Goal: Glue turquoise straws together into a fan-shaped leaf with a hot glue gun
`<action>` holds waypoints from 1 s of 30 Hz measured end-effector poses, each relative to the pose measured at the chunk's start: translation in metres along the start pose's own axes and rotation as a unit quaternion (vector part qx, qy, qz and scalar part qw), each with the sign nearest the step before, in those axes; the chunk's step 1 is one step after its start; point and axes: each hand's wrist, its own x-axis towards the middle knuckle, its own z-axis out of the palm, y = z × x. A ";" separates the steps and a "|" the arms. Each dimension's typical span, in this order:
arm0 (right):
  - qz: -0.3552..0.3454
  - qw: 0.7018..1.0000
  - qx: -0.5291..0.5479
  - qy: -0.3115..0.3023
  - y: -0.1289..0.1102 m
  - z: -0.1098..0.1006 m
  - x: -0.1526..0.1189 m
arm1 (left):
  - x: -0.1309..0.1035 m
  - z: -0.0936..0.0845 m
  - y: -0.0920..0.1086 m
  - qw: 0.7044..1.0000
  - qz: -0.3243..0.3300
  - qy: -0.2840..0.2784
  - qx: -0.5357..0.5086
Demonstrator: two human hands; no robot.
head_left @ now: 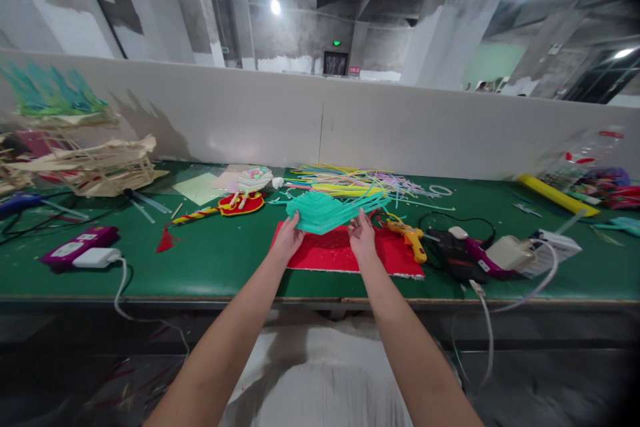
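Observation:
A teal piece made of thin strips laid side by side (pixel 320 212) is held up in front of me, its loose strip ends fanning out to the right. My left hand (pixel 289 238) pinches its lower left edge, thumb on top. At the right, my right hand (pixel 362 235) grips the strips near their loose ends. Beneath both hands lies a red board (pixel 325 259) with a ragged pale front edge. A yellow glue gun (pixel 413 240) rests at the board's right side.
Behind the teal piece lie many coloured strips (pixel 340 180). To the left are a striped ornament (pixel 254 179), a wooden stick model (pixel 110 163) and a purple power strip (pixel 83 247). A black box (pixel 457 255), cables and a yellow roll (pixel 557 195) occupy the right. A white partition (pixel 240 113) stands behind.

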 end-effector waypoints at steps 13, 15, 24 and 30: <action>0.034 0.997 -0.060 -0.046 0.011 0.004 -0.006 | -0.002 0.003 0.001 1.000 -0.006 -0.008 0.003; 0.036 0.996 -0.059 -0.061 0.011 0.007 -0.007 | -0.002 0.003 0.000 1.000 -0.011 -0.016 0.009; 0.056 0.996 -0.022 -0.064 0.006 0.004 -0.007 | 0.000 0.001 0.000 1.000 -0.003 0.003 0.004; 0.050 0.996 -0.019 -0.067 0.008 0.003 -0.005 | 0.002 -0.001 0.000 1.000 0.002 0.020 0.001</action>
